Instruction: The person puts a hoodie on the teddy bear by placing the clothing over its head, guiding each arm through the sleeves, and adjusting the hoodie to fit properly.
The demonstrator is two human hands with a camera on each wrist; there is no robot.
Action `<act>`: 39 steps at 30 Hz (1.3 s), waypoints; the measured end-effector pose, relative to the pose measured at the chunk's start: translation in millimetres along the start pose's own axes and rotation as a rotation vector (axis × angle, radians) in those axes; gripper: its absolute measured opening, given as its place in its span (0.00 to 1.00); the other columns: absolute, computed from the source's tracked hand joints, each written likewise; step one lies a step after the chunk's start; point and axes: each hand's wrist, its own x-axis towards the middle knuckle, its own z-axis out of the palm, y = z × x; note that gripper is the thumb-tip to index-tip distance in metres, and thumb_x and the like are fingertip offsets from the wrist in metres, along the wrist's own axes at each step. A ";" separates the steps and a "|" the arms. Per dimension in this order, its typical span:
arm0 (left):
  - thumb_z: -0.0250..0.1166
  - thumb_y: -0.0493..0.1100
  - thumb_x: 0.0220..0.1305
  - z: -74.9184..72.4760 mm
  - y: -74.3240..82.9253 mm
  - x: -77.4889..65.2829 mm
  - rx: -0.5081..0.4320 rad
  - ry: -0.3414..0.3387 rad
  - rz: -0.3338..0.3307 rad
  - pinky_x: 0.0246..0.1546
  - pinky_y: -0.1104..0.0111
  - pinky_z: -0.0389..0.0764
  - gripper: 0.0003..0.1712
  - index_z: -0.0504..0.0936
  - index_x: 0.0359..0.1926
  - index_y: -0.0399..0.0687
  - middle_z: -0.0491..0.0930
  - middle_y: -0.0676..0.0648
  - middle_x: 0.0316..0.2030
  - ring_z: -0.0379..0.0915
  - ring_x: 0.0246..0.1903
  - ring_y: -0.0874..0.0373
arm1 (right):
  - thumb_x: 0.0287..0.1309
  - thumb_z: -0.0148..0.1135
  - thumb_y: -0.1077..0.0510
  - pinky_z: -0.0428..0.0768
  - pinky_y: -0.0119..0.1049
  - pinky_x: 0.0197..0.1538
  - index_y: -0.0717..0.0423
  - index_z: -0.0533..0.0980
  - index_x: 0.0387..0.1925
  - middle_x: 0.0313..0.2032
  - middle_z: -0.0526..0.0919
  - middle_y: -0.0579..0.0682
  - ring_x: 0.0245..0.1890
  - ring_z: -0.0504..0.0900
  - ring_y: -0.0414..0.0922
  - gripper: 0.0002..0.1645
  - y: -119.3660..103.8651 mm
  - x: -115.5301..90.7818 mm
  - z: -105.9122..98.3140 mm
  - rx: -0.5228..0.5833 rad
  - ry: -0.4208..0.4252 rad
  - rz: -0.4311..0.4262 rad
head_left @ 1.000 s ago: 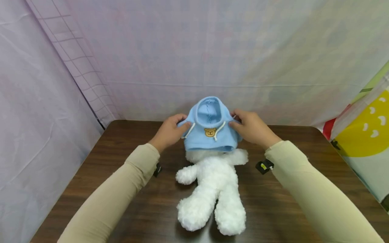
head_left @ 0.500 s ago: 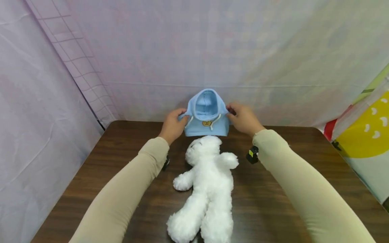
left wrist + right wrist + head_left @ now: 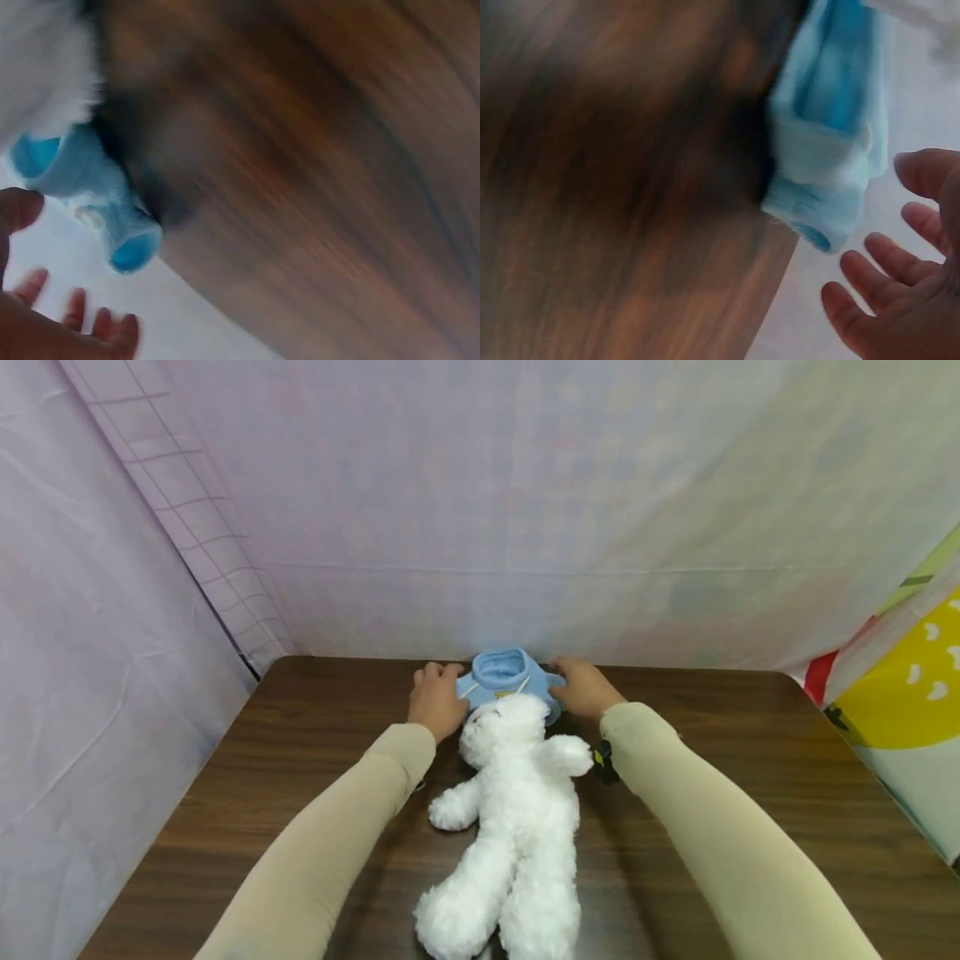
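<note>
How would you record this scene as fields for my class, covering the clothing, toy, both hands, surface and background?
Clothing: blue hoodie, neck opening upward, near the far edge of the table
Toy: white plush toy, lying unclothed, head toward the hoodie
Left hand: fingers apart, beside the hoodie; contact unclear
Right hand: fingers apart, on the hoodie's other side, not gripping it
Surface: dark wood-grain tabletop
Background: pale hanging cloth

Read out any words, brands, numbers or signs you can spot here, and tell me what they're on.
No readable text anywhere.
Blue hoodie: partly hidden patch, no legible lettering.
Yellow print at right: white marks, no letters.
Dark wrist device: yellow mark, too small to read.
</note>
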 end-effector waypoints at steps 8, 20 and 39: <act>0.56 0.37 0.73 -0.1 -10.1 -3.5 -0.031 -0.253 0.234 0.59 0.58 0.72 0.17 0.79 0.60 0.40 0.77 0.42 0.57 0.71 0.59 0.47 | 0.66 0.60 0.62 0.76 0.51 0.54 0.61 0.79 0.52 0.50 0.82 0.59 0.51 0.79 0.55 0.15 9.6 -7.2 15.7 -0.079 0.015 -0.152; 0.56 0.49 0.74 -1.9 -13.1 -13.6 0.019 -0.362 0.079 0.43 0.59 0.76 0.16 0.84 0.47 0.44 0.82 0.47 0.40 0.76 0.38 0.55 | 0.64 0.56 0.62 0.78 0.50 0.49 0.57 0.80 0.38 0.39 0.84 0.54 0.44 0.82 0.54 0.07 13.1 -10.3 21.7 -0.167 -0.134 -0.196; 0.53 0.47 0.77 -18.8 6.6 -24.8 -0.153 -0.419 0.089 0.27 0.65 0.65 0.19 0.71 0.26 0.48 0.66 0.50 0.21 0.60 0.21 0.58 | 0.75 0.47 0.54 0.77 0.48 0.34 0.60 0.73 0.53 0.41 0.77 0.58 0.28 0.73 0.52 0.16 0.5 -29.2 -16.2 0.407 -0.294 0.016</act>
